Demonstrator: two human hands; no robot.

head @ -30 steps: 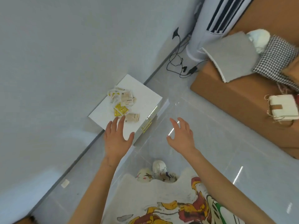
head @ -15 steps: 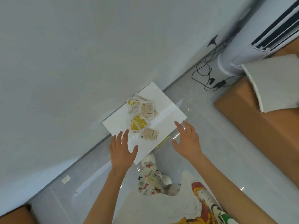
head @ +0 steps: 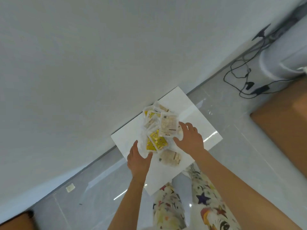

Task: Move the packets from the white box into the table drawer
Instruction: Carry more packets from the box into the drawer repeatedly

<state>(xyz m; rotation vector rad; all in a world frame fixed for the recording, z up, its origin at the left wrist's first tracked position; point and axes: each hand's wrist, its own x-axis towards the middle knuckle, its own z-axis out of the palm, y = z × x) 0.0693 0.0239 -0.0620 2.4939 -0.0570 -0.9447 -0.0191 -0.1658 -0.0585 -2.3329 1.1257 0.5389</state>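
Note:
A white box (head: pixel 192 112) with a flat top stands on the floor against the wall. Several packets lie heaped on it: a yellow packet (head: pixel 156 141), a tan labelled packet (head: pixel 167 124) on top, and clear ones behind them. One beige packet (head: pixel 170 158) lies apart at the near side. My left hand (head: pixel 138 159) reaches the pile's left near edge, fingers straight, thumb by the yellow packet. On the pile's right side is my right hand (head: pixel 190 138), fingers spread, fingertips at the tan packet's edge. Neither hand grips anything. No drawer shows.
Black cables (head: pixel 245 81) trail on the grey tiled floor at the right, beside a white appliance base (head: pixel 282 63). Brown furniture (head: pixel 282 127) fills the right edge. A small scrap (head: pixel 70 187) lies by the wall. My patterned trouser legs (head: pixel 167 206) stand just before the box.
Both hands have moved forward from the box's near edge to either side of the packet pile. The view has come closer to the box.

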